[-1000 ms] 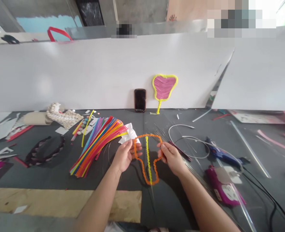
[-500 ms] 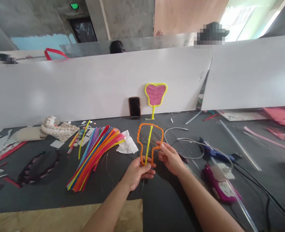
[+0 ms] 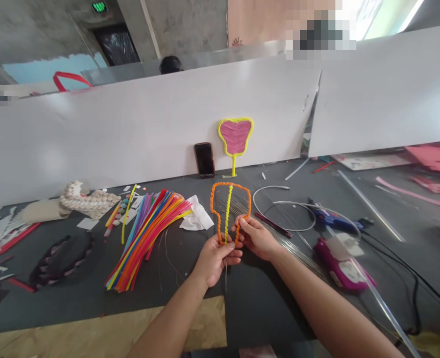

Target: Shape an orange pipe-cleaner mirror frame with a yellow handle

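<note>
Between my hands stands a pipe-cleaner frame (image 3: 212,203), an orange twisted outline, wide on top and narrow below, with a yellow twisted strip (image 3: 227,214) down its middle. My left hand (image 3: 217,259) pinches the frame's bottom edge, where the yellow strip meets the orange; a thin wire hangs beneath. My right hand (image 3: 255,234) is closed on the outline's right side, where it narrows. Behind it, a finished-looking pink shape with a yellow border (image 3: 236,136) stands on a yellow stem against the white board. A bundle of colourful pipe cleaners (image 3: 148,238) lies left of my hands.
A phone (image 3: 204,160) leans on the white board (image 3: 130,129). White tissue (image 3: 196,217) lies beside the bundle. To the right are loose wires (image 3: 283,241), a blue glue gun (image 3: 333,216) and a magenta power strip (image 3: 344,268). A dark braided band (image 3: 61,266) lies left.
My left hand has moved from the outline's left side down to its bottom edge. My right hand has slid lower along the right side. The camera view has shifted and tilted.
</note>
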Tool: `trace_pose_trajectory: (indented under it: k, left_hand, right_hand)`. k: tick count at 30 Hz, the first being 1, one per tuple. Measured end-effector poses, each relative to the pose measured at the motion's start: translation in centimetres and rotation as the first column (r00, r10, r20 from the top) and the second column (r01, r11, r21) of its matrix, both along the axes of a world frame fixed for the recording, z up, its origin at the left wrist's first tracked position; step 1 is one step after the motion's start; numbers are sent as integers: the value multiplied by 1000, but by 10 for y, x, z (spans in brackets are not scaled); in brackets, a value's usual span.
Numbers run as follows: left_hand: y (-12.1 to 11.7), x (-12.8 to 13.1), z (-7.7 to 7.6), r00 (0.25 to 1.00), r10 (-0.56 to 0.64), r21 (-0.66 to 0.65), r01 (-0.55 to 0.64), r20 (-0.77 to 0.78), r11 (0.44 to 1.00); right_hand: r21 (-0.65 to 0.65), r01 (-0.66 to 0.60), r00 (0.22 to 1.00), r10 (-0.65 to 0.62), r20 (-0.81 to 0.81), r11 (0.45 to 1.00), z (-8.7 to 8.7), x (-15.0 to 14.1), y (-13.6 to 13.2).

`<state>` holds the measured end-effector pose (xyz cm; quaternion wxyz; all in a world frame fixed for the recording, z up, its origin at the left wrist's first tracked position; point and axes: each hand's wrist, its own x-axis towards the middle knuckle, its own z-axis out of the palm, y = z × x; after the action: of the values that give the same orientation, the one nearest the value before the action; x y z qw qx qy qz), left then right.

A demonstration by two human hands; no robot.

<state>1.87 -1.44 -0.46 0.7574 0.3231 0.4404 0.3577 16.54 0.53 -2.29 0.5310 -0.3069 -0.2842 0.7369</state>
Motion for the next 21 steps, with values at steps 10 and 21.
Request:
trace_pose_trajectory:
  k: [10,21]
  left_hand:
    - [-5,1,5,998,-43,-19,43,41,999]
    - [-4,1,4,992,20,-90,-8,126,996]
  right_hand:
    - [-30,30,999,-31,-35,999,1,2,2]
    - [-14,1,997,-2,-74,1000,4,3,2]
